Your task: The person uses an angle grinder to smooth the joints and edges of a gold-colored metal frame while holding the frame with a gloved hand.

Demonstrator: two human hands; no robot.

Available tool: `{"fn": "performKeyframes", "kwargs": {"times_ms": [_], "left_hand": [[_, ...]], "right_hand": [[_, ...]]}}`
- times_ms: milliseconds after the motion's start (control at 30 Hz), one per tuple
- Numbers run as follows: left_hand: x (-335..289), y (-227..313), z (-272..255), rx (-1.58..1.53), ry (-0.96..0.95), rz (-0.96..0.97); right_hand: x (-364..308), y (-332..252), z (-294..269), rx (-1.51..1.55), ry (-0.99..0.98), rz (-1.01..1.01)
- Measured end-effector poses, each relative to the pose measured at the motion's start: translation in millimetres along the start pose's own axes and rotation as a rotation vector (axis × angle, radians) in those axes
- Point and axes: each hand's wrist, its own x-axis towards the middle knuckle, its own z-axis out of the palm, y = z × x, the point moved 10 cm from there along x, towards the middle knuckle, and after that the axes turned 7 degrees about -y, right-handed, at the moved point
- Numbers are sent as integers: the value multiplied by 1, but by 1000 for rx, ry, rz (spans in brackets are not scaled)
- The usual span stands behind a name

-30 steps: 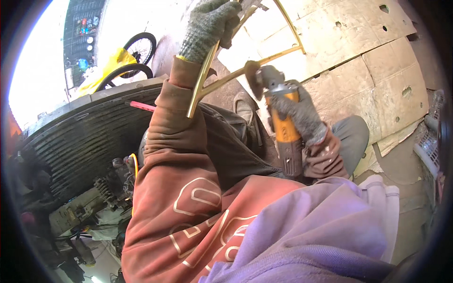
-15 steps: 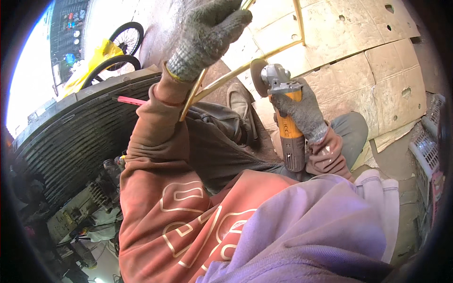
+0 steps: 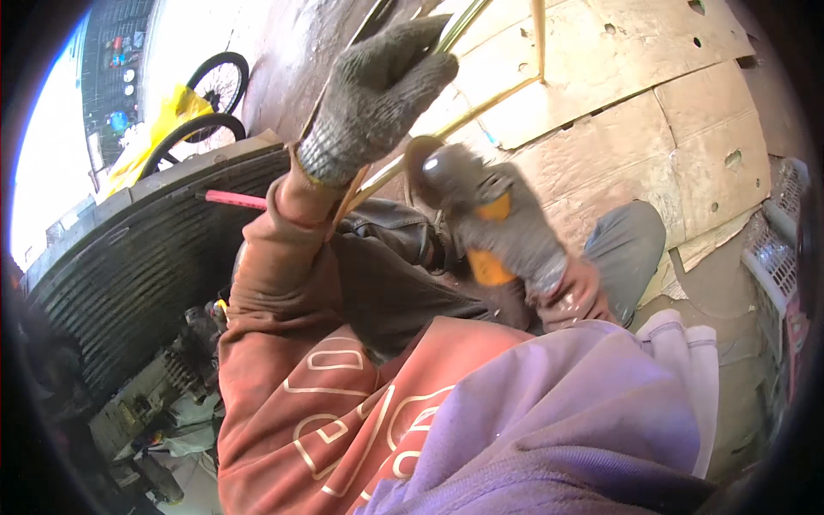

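While the two gloved hands work well apart from each other, the left hand [image 3: 369, 107] is closed around one tube of a gold-coloured metal frame [image 3: 491, 106], which emerges between thumb and fingers and again below the wrist. The frame stretches from beside the left forearm toward the far right, above sheets of flattened cardboard [image 3: 601, 163]. Nearer and to the right, the right hand [image 3: 515, 223] is wrapped around an orange and dark angle grinder [image 3: 491, 267], blurred here, its disc [image 3: 420, 163] close to the frame's slanting bar — whether they touch, I cannot tell. On the left stands a dark ridged panel [image 3: 137, 257] with a pink strip [image 3: 236, 199] at its edge; farther off lie a black-tyred wheel [image 3: 243, 81] and a yellow sheet [image 3: 176, 112]. Off to the right — near the cardboard — is a grey plastic crate [image 3: 777, 257].
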Motion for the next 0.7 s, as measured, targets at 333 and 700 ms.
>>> {"fn": "performKeyframes", "kwargs": {"times_ms": [333,700], "left_hand": [[-10,-15,-5,0,36,-163],[-14,-8,-4,151,25,-185]], "right_hand": [[12,14,-58,113,101,-37],[26,41,-103,44,185,26]]}}
